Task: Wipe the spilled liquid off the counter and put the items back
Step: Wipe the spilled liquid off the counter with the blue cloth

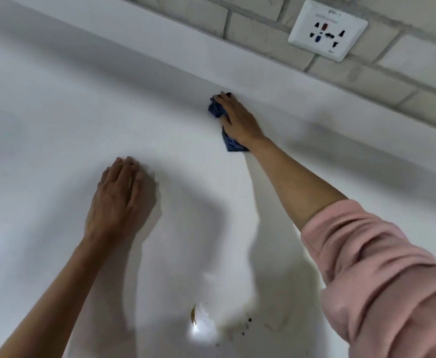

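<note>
The white, glossy surface (pixel 56 125) carries a crumpled blue cloth (pixel 233 145) near its raised back edge. Well apart from it, nearer the person, lie a small amber smear (pixel 193 315) and a few dark specks (pixel 249 319).

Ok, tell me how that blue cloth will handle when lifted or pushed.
The cloth is probably floppy: it lies bunched and creased under the right hand. Likely light: its tail looks thin. Pushed, it should slide readily on the glossy counter.
</note>
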